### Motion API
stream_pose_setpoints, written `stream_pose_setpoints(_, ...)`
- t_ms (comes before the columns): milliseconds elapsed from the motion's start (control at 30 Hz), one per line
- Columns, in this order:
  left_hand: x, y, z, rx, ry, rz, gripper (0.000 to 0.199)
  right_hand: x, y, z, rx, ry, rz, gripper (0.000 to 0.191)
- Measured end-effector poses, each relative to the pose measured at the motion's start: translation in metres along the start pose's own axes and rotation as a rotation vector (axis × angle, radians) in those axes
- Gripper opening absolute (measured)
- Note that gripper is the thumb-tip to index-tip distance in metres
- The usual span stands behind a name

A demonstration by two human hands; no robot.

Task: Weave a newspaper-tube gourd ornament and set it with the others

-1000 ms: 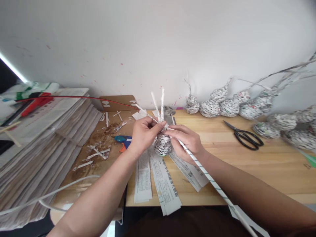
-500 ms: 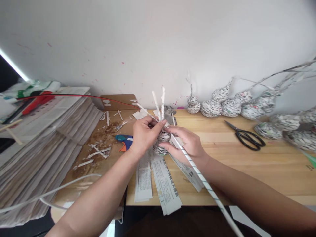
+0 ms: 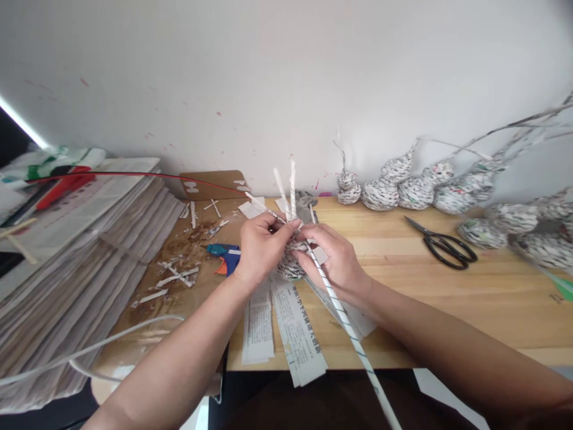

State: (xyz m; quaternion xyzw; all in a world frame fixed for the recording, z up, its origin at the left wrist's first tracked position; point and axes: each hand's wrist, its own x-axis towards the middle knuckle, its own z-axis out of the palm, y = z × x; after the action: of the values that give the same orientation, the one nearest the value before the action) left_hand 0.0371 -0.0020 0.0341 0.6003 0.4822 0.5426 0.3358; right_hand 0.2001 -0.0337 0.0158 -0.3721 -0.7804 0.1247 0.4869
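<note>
A small woven paper piece (image 3: 290, 267) stands between my two hands, with white paper stakes (image 3: 292, 188) sticking up from its top. My left hand (image 3: 265, 248) is closed round the upper left of the piece, thumb pressed at the base of the stakes. On the right side, my right hand (image 3: 333, 257) pinches the piece and the long striped paper tube (image 3: 342, 313), which runs down toward the front edge. Printed newspaper strips (image 3: 299, 334) lie beneath. Parts of the weave are hidden by my fingers.
Black scissors (image 3: 443, 242) lie at the right, before a row of woven gourd shapes (image 3: 380, 194). A blue glue gun (image 3: 230, 257) and paper scraps (image 3: 178, 275) are left of my hands. Stacked newspapers (image 3: 89, 269) fill the left side. A cardboard piece (image 3: 215, 184) leans on the wall.
My right hand has moved slightly left and its fingers have drawn in closer to the stakes. The long tube's lower end has swung left. My left hand has barely moved.
</note>
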Motion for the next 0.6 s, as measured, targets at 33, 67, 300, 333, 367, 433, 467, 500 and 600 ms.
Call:
stream_pose_setpoints(33, 0.001, -0.001, -0.001, 0.002, -0.008, 0.0, 0.025, 0.0, 0.001, -0.001, 0.001, -0.004, -0.008, 0.019)
stream_pose_setpoints(67, 0.001, -0.001, -0.001, 0.01, -0.015, 0.004, 0.025, 0.001, 0.002, -0.002, 0.01, -0.013, -0.018, 0.019)
stream_pose_setpoints(300, 0.002, 0.001, -0.003, 0.126, -0.035, 0.112, 0.025, 0.008, 0.005, -0.017, 0.0, -0.099, 0.035, 0.011)
stream_pose_setpoints(333, 0.001, 0.002, -0.003, 0.134, -0.042, 0.131, 0.024, 0.009, 0.003, -0.02, -0.019, -0.115, 0.059, 0.012)
stream_pose_setpoints(367, 0.0, 0.003, -0.002, 0.14, -0.051, 0.152, 0.023, 0.01, 0.002, -0.023, -0.032, -0.143, 0.077, 0.013)
stream_pose_setpoints(433, -0.002, 0.004, -0.001, 0.152, -0.068, 0.193, 0.02, 0.013, -0.002, -0.031, -0.048, -0.218, 0.099, 0.016)
stream_pose_setpoints(467, -0.003, 0.005, -0.001, 0.159, -0.075, 0.208, 0.019, 0.014, -0.004, -0.034, -0.057, -0.258, 0.104, 0.016)
stream_pose_setpoints(500, -0.004, 0.006, 0.0, 0.166, -0.078, 0.216, 0.019, 0.015, -0.006, -0.037, -0.068, -0.29, 0.102, 0.016)
stream_pose_setpoints(600, -0.006, 0.008, 0.0, 0.173, -0.089, 0.197, 0.022, 0.014, -0.007, -0.04, -0.117, -0.322, 0.022, 0.013)
